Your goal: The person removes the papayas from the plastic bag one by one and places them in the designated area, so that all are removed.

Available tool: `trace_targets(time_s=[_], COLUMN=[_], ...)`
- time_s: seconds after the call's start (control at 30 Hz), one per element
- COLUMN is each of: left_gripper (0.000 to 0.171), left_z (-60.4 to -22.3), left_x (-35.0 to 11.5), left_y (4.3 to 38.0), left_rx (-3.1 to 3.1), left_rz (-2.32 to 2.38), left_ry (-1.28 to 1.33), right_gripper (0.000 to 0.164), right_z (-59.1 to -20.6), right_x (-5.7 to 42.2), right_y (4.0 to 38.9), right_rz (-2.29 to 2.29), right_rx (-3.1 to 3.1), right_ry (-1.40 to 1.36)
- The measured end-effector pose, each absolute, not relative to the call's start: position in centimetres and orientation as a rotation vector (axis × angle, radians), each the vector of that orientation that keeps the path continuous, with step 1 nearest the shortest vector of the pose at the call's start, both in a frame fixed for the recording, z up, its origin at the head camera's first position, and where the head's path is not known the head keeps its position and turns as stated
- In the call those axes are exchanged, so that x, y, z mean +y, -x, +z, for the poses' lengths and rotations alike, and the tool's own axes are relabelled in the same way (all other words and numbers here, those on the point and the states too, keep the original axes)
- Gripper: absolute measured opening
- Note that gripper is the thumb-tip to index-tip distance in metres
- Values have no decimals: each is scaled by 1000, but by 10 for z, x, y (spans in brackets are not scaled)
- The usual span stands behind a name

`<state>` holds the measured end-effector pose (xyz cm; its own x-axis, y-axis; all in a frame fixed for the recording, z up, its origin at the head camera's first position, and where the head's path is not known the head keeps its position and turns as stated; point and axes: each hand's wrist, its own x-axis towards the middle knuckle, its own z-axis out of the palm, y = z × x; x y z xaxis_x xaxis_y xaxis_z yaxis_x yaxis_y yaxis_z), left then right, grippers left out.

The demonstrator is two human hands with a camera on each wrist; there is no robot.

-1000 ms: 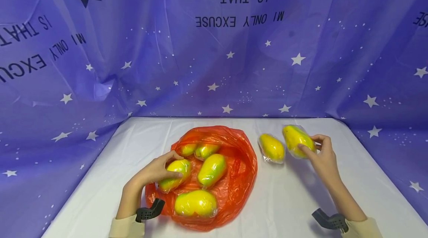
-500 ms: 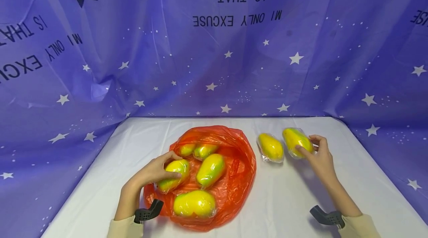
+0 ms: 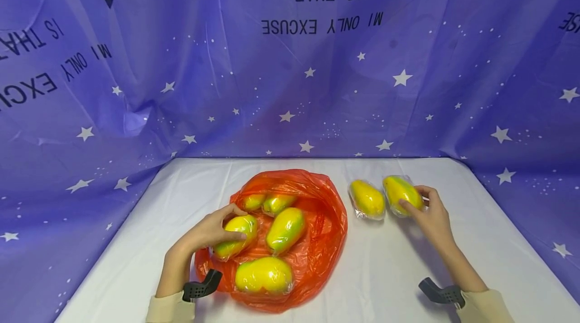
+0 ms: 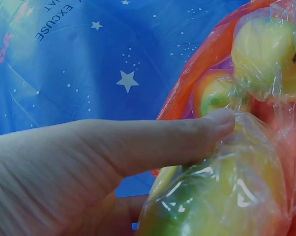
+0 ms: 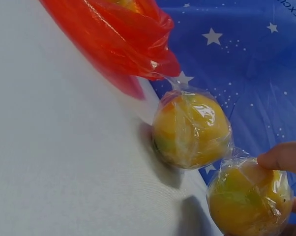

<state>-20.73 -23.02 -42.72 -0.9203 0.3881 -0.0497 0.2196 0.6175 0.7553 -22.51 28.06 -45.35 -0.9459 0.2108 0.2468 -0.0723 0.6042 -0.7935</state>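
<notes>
Backdrop cloth (image 3: 344, 86): one, purple-blue, printed with white and black stars and upside-down black lettering; hangs behind and beside the table.

Table (image 3: 385, 272): one, white-covered, rounded at its two far corners.

Bag (image 3: 323, 262): one, thin red plastic, translucent and crinkled, mouth spread wide; lies left of the table's middle, its top close to the far edge.

Left hand (image 3: 210, 230): thumb and fingers clamped on the left-side fruit (image 3: 235, 242), at the bag's left rim.

Right hand (image 3: 432, 217): thumb and fingers clamped on the outer fruit (image 3: 399, 192), toward the table's far right corner; whether this fruit touches the table cannot be told.

Fruits: seven visible, oblong, smooth, each in glossy clear film with creased, bunched ends. Five show in the bag: the left-side one, yellow with broad green patches; the near fruit (image 3: 264, 275), lying crosswise, mostly yellow, green at its left end; the middle fruit (image 3: 286, 231), tilted, green along one side; and two far fruits (image 3: 278, 204), partly under the red rim. Outside, the loose fruit (image 3: 367, 199), nearly all yellow, lies between the bag and the outer fruit, which is yellow with a green streak.

Wrist mounts (image 3: 202, 285): two, dark, one per wrist.
</notes>
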Motion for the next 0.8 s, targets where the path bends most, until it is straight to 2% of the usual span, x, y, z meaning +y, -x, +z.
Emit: trace_targets(time_s=[0.8], left_gripper=[43], left_z=[-424], left_x=[-229], left_y=[206], left_rx=[2620], left_rz=[1209], left_ry=[-495], right_gripper=[68], right_z=[-463], right_x=[280], right_y=[228], right_rz=[1233], right_rx=[-2578], right_ry=[112])
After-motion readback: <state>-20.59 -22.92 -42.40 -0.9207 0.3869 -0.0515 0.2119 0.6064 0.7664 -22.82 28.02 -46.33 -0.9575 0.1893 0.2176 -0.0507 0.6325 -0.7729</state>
